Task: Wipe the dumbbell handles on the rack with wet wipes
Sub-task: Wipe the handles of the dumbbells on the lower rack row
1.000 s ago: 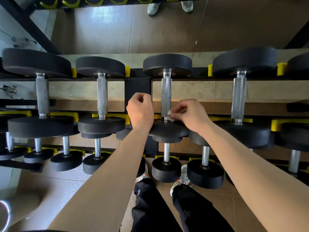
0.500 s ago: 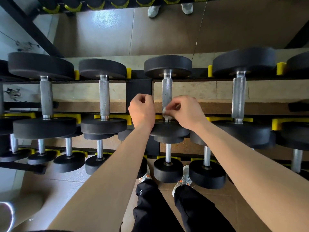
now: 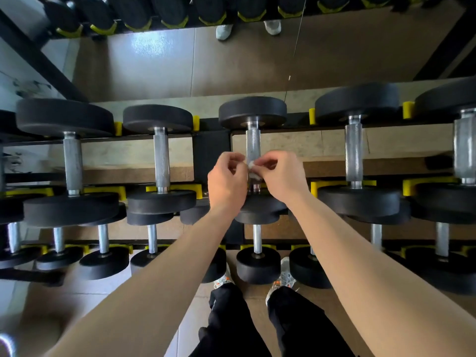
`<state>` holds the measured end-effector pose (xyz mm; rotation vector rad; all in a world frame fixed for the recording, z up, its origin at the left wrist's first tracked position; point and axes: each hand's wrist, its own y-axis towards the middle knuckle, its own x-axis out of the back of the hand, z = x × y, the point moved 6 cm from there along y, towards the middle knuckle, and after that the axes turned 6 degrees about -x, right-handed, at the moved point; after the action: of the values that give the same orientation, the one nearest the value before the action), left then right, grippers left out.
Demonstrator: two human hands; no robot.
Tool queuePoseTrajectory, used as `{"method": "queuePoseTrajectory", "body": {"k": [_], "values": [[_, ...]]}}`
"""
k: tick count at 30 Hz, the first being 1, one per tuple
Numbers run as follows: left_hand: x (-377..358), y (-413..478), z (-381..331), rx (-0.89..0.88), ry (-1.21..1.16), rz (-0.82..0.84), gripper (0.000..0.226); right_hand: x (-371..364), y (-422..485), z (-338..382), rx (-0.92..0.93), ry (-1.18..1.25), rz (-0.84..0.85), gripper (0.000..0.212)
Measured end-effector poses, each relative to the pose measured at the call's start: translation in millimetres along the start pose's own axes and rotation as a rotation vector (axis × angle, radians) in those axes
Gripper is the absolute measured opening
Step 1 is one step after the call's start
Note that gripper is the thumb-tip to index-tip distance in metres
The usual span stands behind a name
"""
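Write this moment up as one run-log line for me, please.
stage: wiping | target: top-row dumbbell handle | right hand: pinches wet wipe at handle | left hand: curled beside wipe, contact unclear

Tan tiled floor, glossy sheen

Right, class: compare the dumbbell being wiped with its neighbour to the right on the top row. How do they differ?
The wiped dumbbell has smaller heads and a thinner handle than the right neighbour. The left hand and right hand pinch a white wipe at the wiped dumbbell's handle; the right neighbour is untouched. Both have black heads and knurled metal handles.
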<state>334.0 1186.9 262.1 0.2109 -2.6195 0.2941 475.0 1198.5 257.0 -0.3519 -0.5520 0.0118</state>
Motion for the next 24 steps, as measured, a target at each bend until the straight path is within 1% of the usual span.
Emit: {"method": "queuePoseTrajectory", "body": {"k": [2, 5, 8, 9, 13, 15, 18, 22, 24], "values": [[-2, -10, -5, -0.048, -0.024, 0.095, 0.015, 2, -6, 4, 0.001, 0.107, -0.046, 0.010], [7, -10, -7, -0.073, -0.046, 0.137, 0.014, -1, -14, 6, -0.009, 0.190, -0.030, 0.014], [15, 1, -5, -0.061, -0.050, 0.152, 0.011, -4, -16, 6, -0.013, 0.213, -0.010, 0.019], [15, 7, -5, -0.052, -0.037, 0.139, 0.010, -5, -16, 4, -0.031, 0.211, -0.050, 0.019], [10, 38, -15, -0.045, 0.032, -0.001, 0.013, -7, -17, -7, -0.181, 0.090, -0.344, 0.015], [3, 53, -22, -0.025, 0.030, -0.063, 0.015, -8, -18, -11, -0.241, 0.059, -0.416, 0.013], [-8, 62, -22, -0.027, 0.043, -0.055, 0.009, -8, -18, -12, -0.221, 0.056, -0.425, 0.012], [-7, 44, -10, -0.159, 0.155, 0.007, 0.011, -7, -20, -11, -0.203, 0.038, -0.421, 0.016], [-4, 32, 1, -0.171, 0.175, 0.058, 0.013, -7, -20, -10, -0.213, 0.035, -0.410, 0.015]]}}
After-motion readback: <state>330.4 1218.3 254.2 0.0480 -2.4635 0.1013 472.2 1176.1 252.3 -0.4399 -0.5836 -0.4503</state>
